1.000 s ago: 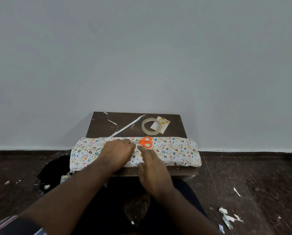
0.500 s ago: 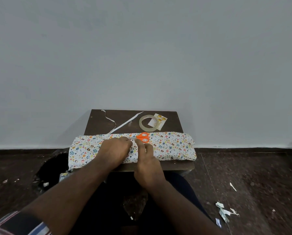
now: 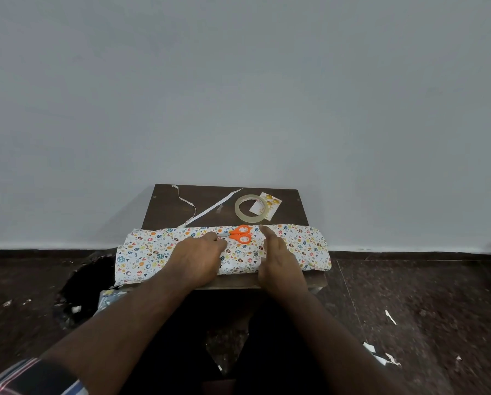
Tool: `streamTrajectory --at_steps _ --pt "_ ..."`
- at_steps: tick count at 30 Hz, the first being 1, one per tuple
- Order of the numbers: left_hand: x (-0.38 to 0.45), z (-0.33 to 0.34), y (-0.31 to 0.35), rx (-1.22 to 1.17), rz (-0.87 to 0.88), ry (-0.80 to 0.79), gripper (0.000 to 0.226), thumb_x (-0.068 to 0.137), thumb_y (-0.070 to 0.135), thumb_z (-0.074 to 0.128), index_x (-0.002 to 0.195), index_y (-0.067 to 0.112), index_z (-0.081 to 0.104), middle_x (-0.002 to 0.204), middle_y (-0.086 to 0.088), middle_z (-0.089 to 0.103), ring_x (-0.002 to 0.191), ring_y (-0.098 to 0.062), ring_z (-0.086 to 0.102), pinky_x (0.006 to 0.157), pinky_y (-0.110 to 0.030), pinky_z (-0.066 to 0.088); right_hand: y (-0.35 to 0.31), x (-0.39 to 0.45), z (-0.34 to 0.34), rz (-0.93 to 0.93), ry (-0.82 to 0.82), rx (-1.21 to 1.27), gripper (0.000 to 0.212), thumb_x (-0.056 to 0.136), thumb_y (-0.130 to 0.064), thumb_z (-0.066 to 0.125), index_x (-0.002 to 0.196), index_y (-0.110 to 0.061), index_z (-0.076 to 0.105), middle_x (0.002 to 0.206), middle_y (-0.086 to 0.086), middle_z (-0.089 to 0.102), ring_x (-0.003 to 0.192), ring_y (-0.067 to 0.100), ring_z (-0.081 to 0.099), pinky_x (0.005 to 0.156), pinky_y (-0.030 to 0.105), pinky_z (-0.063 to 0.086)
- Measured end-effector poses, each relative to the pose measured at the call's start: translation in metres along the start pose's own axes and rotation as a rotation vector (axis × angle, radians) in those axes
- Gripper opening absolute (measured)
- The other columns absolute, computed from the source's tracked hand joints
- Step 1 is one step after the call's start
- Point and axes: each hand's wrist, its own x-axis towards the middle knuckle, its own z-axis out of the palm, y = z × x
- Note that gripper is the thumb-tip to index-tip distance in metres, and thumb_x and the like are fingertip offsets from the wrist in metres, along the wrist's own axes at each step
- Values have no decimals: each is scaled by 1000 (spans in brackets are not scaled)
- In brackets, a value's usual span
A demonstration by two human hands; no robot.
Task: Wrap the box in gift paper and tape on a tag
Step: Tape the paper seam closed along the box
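Note:
White gift paper [image 3: 304, 246] with small coloured prints lies folded over the box on a small dark wooden table [image 3: 167, 206]; the box itself is hidden under it. My left hand [image 3: 195, 258] rests on the paper left of the middle, knuckles up, fingers bent down onto it. My right hand [image 3: 278, 258] lies flat on the paper to the right, fingers straight and pointing away. Orange-handled scissors [image 3: 240, 233] sit on the paper between my fingertips. A clear tape roll [image 3: 250, 208] lies behind, partly on a white tag [image 3: 270, 205] with gold dots.
Two thin paper strips [image 3: 210, 210] lie on the table's back half. A wall stands right behind the table. Paper scraps [image 3: 381, 357] are scattered on the dark floor to the right, and a dark bag [image 3: 84, 286] lies left of the table.
My right hand has slid to the right along the paper, away from my left hand, which stays put. The camera view shifted slightly.

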Motion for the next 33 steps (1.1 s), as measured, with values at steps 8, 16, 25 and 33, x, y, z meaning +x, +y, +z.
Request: streamTrajectory --at_steps 8,16,25,33 --pt "-3 -6 7 1 24 -96 46 107 42 32 151 54 33 137 -7 49 100 -26 63 73 -35 50 -2 8 -7 -31 41 43 78 93 -10 57 153 -37 14 135 -3 64 101 20 69 87 38 58" --pt "-4 1 6 -68 3 -106 41 105 49 39 146 51 44 157 3 39 145 -25 37 108 -55 42 4 6 -2 -59 28 6 79 94 -12 59 158 -29 16 143 4 58 115 22 64 94 40 54" --pt "-4 0 10 -108 -22 -105 39 106 44 39 143 48 48 150 3 45 136 -25 48 92 -48 54 -7 3 -4 258 220 471 63 92 -13 67 144 -31 36 103 -10 69 93 8 67 76 25 49" --pt "-4 -3 11 -114 -8 -202 50 104 34 47 151 45 39 166 8 27 151 -25 28 105 -58 46 -27 -9 7 708 23 1483 33 93 3 64 116 -17 52 103 15 74 75 24 70 60 31 51"
